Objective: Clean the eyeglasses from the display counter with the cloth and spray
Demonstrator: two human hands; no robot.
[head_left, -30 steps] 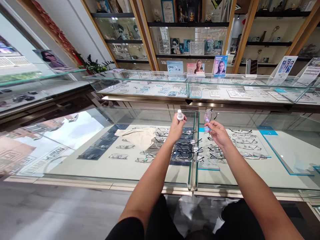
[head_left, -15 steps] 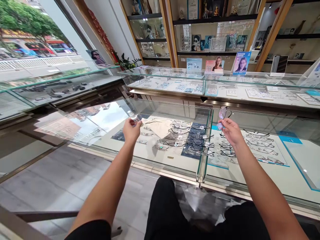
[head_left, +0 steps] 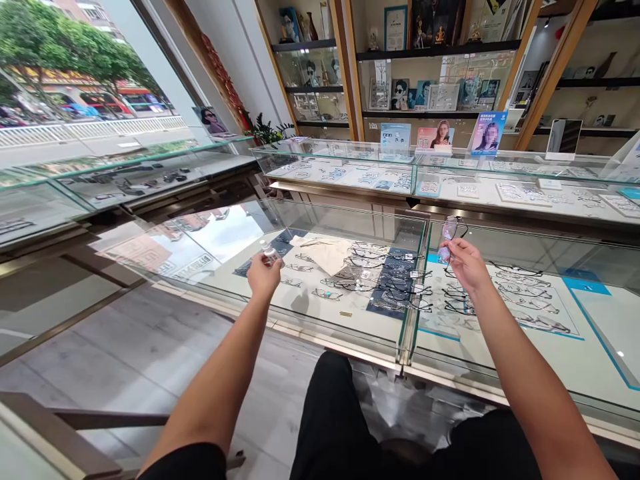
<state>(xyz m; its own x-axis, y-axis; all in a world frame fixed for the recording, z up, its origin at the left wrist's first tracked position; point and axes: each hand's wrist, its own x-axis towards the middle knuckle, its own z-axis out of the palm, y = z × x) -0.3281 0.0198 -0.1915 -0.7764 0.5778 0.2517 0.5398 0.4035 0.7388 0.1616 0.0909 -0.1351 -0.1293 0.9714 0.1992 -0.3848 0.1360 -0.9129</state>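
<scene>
My left hand (head_left: 263,275) is closed around a small clear spray bottle (head_left: 270,251) with a white top, held over the left part of the glass counter (head_left: 300,320). A pair of eyeglasses (head_left: 451,229) with a thin dark frame and purplish-tinted lenses is pinched in my right hand (head_left: 467,265), raised above the right part of the counter. Between the hands a cream cloth (head_left: 327,253) lies spread on the glass, nearer to the bottle. My right fingers cover part of the lower lens.
Rows of eyeglass frames (head_left: 405,290) lie inside the counter under the glass. Behind it stands another display case (head_left: 340,172) with small posters (head_left: 489,133) on top. At left is a further glass case (head_left: 140,177) beside the window. Shelves (head_left: 435,53) line the back wall.
The view has shifted slightly, so the surroundings sit a little lower and to the right. Both hands keep their holds; the left hand with the bottle sits slightly lower, apart from the cloth.
</scene>
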